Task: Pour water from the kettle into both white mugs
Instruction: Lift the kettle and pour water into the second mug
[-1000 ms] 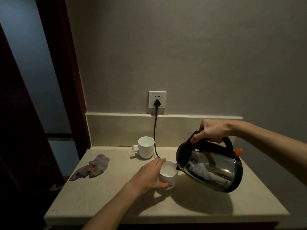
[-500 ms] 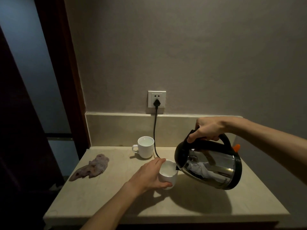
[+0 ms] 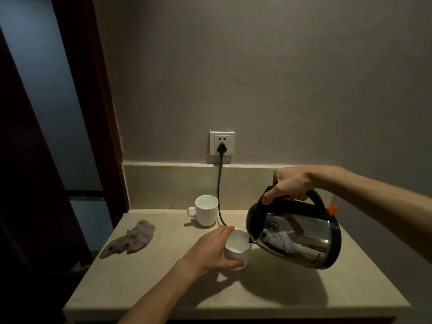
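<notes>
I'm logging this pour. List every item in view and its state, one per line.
kettle: lifted, tilted, spout over near mug
near mug: upright on counter, gripped
far mug: upright, untouched, looks filled
right hand: closed on kettle handle
left hand: wrapped around near mug
plug: in socket
cloth: crumpled, lying flat

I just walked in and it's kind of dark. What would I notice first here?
The shiny kettle on the right, tipped by the right hand with its spout over a white mug that the left hand steadies near the counter's middle. Behind them a second mug stands near the wall, and a crumpled cloth lies at the left.
</notes>
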{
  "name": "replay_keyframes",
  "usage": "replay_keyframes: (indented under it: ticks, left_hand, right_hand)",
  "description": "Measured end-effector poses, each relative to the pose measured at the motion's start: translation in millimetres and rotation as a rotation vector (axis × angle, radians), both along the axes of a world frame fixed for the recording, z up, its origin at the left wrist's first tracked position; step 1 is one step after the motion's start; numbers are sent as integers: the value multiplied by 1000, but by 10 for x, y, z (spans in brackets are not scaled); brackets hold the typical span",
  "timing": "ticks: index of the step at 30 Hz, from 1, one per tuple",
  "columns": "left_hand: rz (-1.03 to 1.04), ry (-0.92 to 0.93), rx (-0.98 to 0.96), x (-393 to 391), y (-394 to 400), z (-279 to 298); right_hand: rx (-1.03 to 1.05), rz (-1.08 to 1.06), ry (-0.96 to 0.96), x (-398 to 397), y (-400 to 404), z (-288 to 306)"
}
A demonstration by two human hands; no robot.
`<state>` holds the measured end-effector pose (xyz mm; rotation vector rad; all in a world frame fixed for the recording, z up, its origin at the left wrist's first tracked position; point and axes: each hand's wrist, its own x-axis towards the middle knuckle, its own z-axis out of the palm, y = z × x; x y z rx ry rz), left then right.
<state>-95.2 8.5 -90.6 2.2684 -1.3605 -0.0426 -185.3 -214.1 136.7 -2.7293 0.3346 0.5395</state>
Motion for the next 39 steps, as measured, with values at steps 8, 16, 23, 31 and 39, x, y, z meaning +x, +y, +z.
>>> replay_keyframes:
  ticks: [8,16,23,31,39]
  left_hand:
    - [-2,-15,1,-12,4,22]
    - [8,-11,15,-5,4,22]
    - [12,-6,17,-7,8,18]
    - [14,-3,35,-7,8,24]
    - [24,-6,46,-5,5,17]
  right_hand:
    - [-22,7,5,20,22,5]
    - [-53,12,21,32,42,21]
    - [-87,27,3,50,50,12]
    - [-89,25,17,62,58,12]
    - [-94,17,21,69,76,21]
